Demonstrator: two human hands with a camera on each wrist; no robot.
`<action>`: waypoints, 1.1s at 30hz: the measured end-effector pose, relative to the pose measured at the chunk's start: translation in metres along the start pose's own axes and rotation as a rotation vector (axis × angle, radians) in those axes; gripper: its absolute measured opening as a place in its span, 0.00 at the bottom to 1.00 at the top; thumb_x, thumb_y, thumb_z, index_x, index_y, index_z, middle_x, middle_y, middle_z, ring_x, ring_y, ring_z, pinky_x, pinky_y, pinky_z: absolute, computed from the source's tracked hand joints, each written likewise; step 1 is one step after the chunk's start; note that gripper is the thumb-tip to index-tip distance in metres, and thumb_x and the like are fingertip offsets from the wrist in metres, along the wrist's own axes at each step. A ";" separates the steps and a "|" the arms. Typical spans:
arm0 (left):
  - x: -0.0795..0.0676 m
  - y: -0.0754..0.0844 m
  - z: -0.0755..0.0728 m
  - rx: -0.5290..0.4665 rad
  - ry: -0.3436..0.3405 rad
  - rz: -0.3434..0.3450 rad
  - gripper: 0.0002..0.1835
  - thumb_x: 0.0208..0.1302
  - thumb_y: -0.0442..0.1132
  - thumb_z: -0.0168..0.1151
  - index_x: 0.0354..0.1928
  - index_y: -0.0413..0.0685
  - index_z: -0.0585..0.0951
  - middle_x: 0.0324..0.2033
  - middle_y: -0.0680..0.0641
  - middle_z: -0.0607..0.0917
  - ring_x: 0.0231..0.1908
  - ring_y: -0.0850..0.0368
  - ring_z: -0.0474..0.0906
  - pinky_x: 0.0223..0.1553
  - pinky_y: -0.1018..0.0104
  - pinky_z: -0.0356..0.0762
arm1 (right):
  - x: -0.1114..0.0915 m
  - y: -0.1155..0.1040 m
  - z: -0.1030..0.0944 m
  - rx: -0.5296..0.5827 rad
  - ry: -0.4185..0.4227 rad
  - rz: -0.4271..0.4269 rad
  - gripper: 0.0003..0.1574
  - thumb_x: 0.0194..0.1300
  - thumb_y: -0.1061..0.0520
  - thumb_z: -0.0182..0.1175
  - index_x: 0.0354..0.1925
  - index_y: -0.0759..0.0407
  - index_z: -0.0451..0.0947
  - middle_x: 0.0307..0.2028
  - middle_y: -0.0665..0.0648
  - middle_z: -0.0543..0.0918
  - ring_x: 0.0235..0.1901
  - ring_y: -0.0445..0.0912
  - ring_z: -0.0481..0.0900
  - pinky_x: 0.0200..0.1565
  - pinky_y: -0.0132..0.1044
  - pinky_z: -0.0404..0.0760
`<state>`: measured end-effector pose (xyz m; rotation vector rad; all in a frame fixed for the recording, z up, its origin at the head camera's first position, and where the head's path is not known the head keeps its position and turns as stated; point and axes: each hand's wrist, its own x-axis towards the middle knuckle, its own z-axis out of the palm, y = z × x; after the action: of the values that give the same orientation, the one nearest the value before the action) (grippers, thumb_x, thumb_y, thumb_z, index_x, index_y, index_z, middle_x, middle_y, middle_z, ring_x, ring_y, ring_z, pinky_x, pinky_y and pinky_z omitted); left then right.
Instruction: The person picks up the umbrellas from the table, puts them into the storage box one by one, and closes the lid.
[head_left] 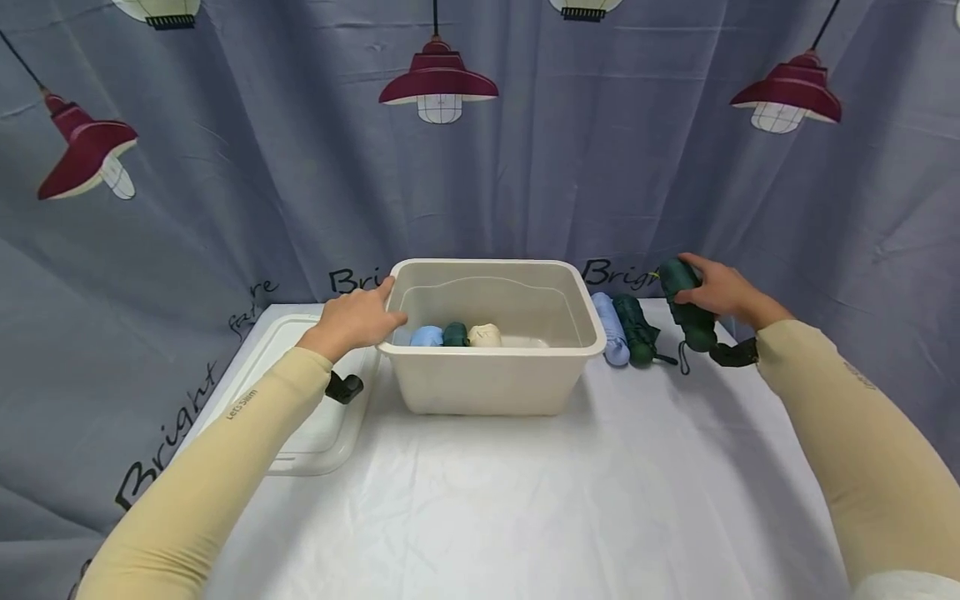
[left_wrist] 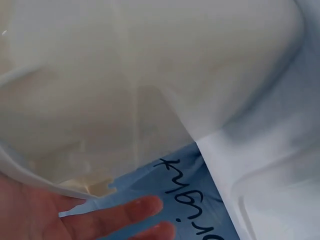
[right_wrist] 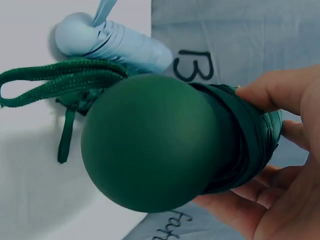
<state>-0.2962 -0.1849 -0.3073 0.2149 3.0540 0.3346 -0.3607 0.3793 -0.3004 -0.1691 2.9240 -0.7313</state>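
Note:
My right hand grips a dark green folded umbrella above the table's right side, its rounded end facing the right wrist camera and a wrist loop hanging down. My left hand rests at the left rim of a white plastic bin, its fingers extended along the outside in the left wrist view. Inside the bin, the tops of a light blue umbrella, a green umbrella and a cream umbrella show in a row; their lower parts are hidden.
Right of the bin lie a light blue folded umbrella and another dark green umbrella, side by side. A white lid lies left of the bin. Behind the white table hangs a grey-blue curtain with printed lamps.

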 end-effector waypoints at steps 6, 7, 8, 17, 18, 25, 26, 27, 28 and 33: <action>0.003 0.002 -0.002 -0.026 0.045 0.028 0.43 0.69 0.62 0.48 0.80 0.49 0.54 0.68 0.35 0.73 0.61 0.36 0.75 0.47 0.40 0.75 | -0.005 -0.023 -0.003 -0.015 0.009 -0.057 0.56 0.70 0.50 0.59 0.81 0.56 0.37 0.60 0.82 0.69 0.50 0.70 0.78 0.43 0.58 0.82; 0.004 0.003 -0.002 -0.029 0.049 0.028 0.43 0.69 0.62 0.47 0.80 0.48 0.54 0.68 0.35 0.73 0.62 0.36 0.75 0.47 0.41 0.75 | -0.006 -0.027 -0.004 -0.014 0.007 -0.066 0.56 0.71 0.50 0.60 0.81 0.56 0.37 0.60 0.82 0.69 0.51 0.70 0.78 0.45 0.59 0.81; 0.005 0.003 -0.001 -0.028 0.052 0.025 0.44 0.70 0.63 0.47 0.80 0.48 0.53 0.68 0.35 0.73 0.62 0.37 0.74 0.47 0.41 0.75 | -0.007 -0.032 -0.005 -0.013 0.006 -0.075 0.55 0.71 0.49 0.59 0.81 0.55 0.37 0.61 0.82 0.69 0.51 0.70 0.78 0.47 0.61 0.80; 0.007 0.003 0.006 -0.039 0.039 -0.026 0.44 0.72 0.62 0.42 0.82 0.50 0.44 0.73 0.34 0.65 0.71 0.34 0.62 0.49 0.41 0.74 | -0.007 -0.078 -0.006 -0.047 -0.018 -0.123 0.56 0.70 0.46 0.60 0.82 0.47 0.37 0.67 0.79 0.64 0.57 0.71 0.75 0.52 0.67 0.77; 0.007 0.003 0.006 -0.041 0.031 -0.029 0.44 0.72 0.62 0.42 0.82 0.50 0.44 0.72 0.34 0.66 0.70 0.34 0.63 0.46 0.43 0.75 | -0.007 -0.082 -0.006 -0.051 -0.019 -0.128 0.56 0.70 0.46 0.60 0.82 0.47 0.37 0.67 0.79 0.64 0.57 0.71 0.75 0.52 0.66 0.77; 0.007 0.004 0.006 -0.045 0.020 -0.037 0.45 0.71 0.61 0.44 0.82 0.51 0.43 0.60 0.35 0.79 0.46 0.42 0.80 0.30 0.54 0.71 | -0.009 -0.109 -0.004 -0.020 0.005 -0.140 0.56 0.70 0.46 0.60 0.82 0.44 0.37 0.69 0.77 0.64 0.60 0.70 0.73 0.55 0.67 0.75; 0.007 0.004 0.007 -0.045 0.018 -0.040 0.45 0.71 0.61 0.44 0.82 0.52 0.43 0.58 0.35 0.80 0.42 0.44 0.80 0.30 0.55 0.71 | -0.010 -0.113 -0.003 -0.012 0.009 -0.140 0.55 0.70 0.47 0.60 0.82 0.44 0.38 0.69 0.76 0.64 0.60 0.70 0.73 0.55 0.67 0.75; 0.007 0.004 0.007 -0.046 0.016 -0.042 0.45 0.71 0.61 0.44 0.82 0.52 0.43 0.56 0.36 0.81 0.40 0.45 0.79 0.29 0.55 0.70 | -0.011 -0.116 -0.003 -0.005 0.010 -0.137 0.55 0.70 0.47 0.60 0.82 0.44 0.38 0.68 0.76 0.65 0.60 0.69 0.73 0.55 0.67 0.75; 0.007 0.003 0.007 -0.047 0.011 -0.045 0.45 0.71 0.61 0.45 0.82 0.51 0.43 0.55 0.36 0.82 0.39 0.45 0.79 0.29 0.55 0.70 | -0.012 -0.120 -0.002 -0.004 0.011 -0.134 0.55 0.70 0.47 0.60 0.82 0.45 0.38 0.68 0.76 0.65 0.60 0.69 0.73 0.55 0.67 0.75; 0.008 0.002 0.008 -0.049 0.003 -0.043 0.46 0.71 0.61 0.45 0.82 0.51 0.42 0.57 0.35 0.81 0.47 0.43 0.79 0.29 0.56 0.70 | -0.017 -0.134 -0.001 0.002 0.032 -0.123 0.55 0.70 0.47 0.60 0.82 0.45 0.40 0.66 0.75 0.68 0.58 0.67 0.75 0.53 0.63 0.78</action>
<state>-0.3034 -0.1801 -0.3149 0.1461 3.0442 0.4065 -0.3340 0.2650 -0.2342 -0.3434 2.9650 -0.7605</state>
